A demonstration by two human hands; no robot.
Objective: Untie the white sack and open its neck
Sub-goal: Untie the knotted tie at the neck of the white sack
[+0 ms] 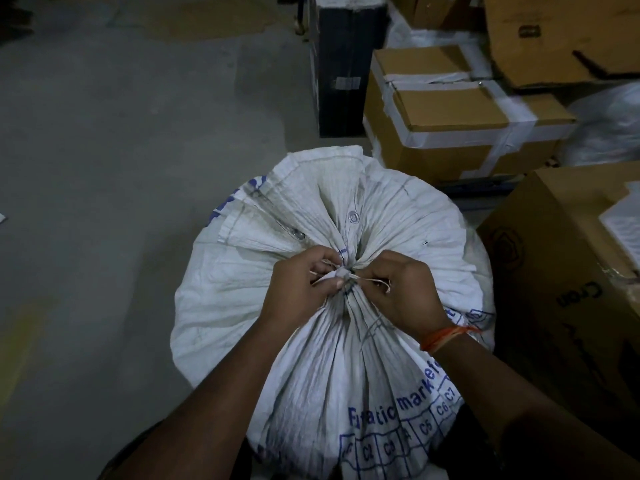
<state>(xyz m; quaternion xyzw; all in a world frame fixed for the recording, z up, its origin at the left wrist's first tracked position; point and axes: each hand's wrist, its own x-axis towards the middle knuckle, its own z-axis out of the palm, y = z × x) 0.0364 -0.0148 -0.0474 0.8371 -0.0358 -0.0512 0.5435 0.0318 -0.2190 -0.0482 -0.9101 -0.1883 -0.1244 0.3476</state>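
Both hands, left hand (302, 285) and right hand (398, 289), pinch the white sack's (311, 341) string (375, 280) (still knotted).

A grey concrete floor (104, 168) is seen at the left. A black box (341, 64) is stood upright at the top centre. Just beside it, 1 cardboard box bound with white tape (450, 116) is set. A large brown carton with dark print (568, 271) is placed at the right edge, and a torn cardboard sheet (561, 36) is laid above.
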